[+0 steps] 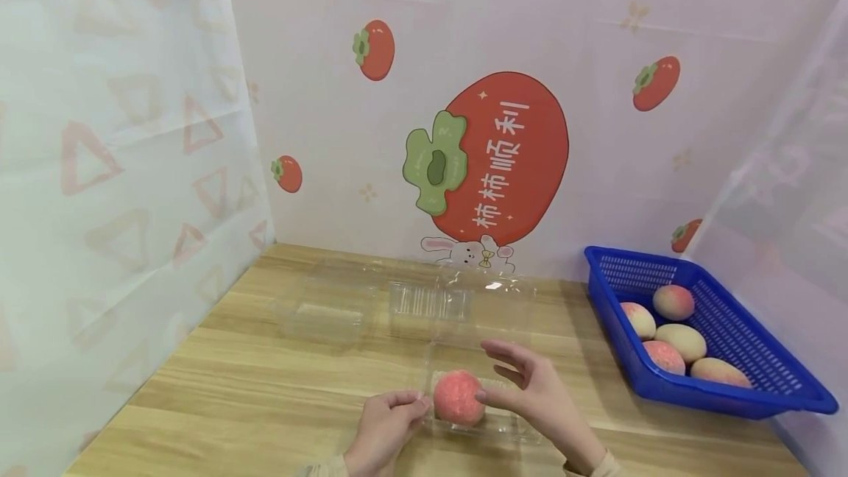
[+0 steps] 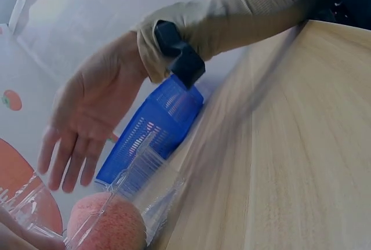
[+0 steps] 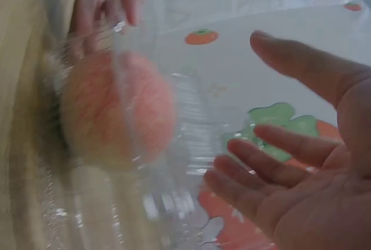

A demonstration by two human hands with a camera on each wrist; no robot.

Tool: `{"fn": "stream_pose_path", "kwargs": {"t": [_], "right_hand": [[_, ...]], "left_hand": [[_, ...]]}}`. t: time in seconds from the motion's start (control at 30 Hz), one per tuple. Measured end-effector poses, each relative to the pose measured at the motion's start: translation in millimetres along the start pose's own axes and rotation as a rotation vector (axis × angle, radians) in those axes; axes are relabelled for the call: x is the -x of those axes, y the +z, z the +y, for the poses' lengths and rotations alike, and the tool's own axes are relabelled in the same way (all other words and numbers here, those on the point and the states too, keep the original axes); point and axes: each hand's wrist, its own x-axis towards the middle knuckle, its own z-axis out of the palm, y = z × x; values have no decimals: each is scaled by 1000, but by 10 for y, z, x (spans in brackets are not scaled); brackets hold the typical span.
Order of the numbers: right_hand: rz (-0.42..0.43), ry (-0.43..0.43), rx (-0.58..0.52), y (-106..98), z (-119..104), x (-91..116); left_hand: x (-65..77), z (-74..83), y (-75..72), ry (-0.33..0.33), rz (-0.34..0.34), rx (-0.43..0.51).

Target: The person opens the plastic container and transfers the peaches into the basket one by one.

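A pink peach (image 1: 457, 397) sits in the left part of an opened clear plastic box (image 1: 513, 425), whose lid stands back towards the wall. My left hand (image 1: 386, 429) pinches the box's left edge between thumb and fingers. Over the box's right side, my right hand (image 1: 538, 392) is held with its fingers extended. The right wrist view shows a gap between those fingers and the peach (image 3: 113, 111), so it holds nothing. Seen from the left wrist, the right hand (image 2: 95, 111) hangs above the peach (image 2: 110, 224), behind the clear plastic wall.
A blue plastic basket (image 1: 722, 396) with several peaches (image 1: 681, 343) stands to the right. Further clear plastic containers (image 1: 331, 315) lie at the back left of the wooden table (image 1: 218, 396). A printed sheet (image 1: 318, 94) covers the walls behind and beside it.
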Motion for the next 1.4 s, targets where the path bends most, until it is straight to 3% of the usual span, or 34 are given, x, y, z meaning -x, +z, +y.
{"fn": "stream_pose_path", "kwargs": {"t": [0.17, 0.47, 0.63, 0.87, 1.1, 1.4], "right_hand": [[-95, -44, -28, -2, 149, -81], [-146, -48, -74, -31, 272, -127], [-185, -76, -60, -9, 325, -159], [-232, -49, -33, 11, 384, -199], [-300, -59, -1, 33, 233, -198], [-338, -54, 30, 24, 253, -239]], "left_hand": [[1, 2, 6, -10, -2, 8], [4, 23, -13, -40, -17, 27], [-3, 22, -17, -36, -13, 15], [7, 35, 0, -36, -1, -9], [-2, 19, 21, -35, 5, 11], [5, 4, 20, -14, 2, 13]]}}
